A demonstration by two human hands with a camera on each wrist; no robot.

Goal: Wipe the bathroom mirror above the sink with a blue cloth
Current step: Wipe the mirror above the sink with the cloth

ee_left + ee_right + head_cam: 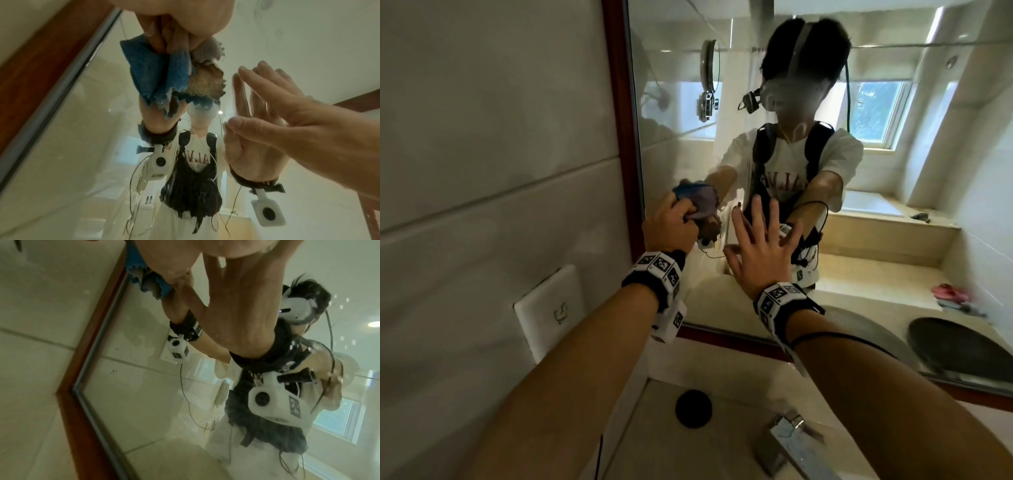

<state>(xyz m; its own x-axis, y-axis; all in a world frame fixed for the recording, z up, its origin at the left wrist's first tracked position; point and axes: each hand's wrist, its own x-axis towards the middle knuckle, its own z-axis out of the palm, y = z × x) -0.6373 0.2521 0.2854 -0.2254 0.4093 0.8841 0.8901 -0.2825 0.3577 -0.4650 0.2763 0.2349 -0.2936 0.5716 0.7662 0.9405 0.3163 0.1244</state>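
The mirror (671, 120) has a dark red wooden frame (619, 102) and reflects me. My left hand (671, 222) grips a bunched blue cloth (698, 205) with grey and brown parts, held against the glass near the mirror's left edge. The left wrist view shows the cloth (156, 76) hanging from my curled fingers (164, 32) and meeting its own reflection. My right hand (760, 246) is open with spread fingers, flat on the glass just right of the cloth; it holds nothing. It also shows in the wrist views (298, 105) (236, 248).
Below the mirror runs a beige sink counter (722, 394) with a chrome faucet (787, 442) and a black round stopper (693, 407). A white wall socket plate (551, 308) sits on the tiled wall left of the frame.
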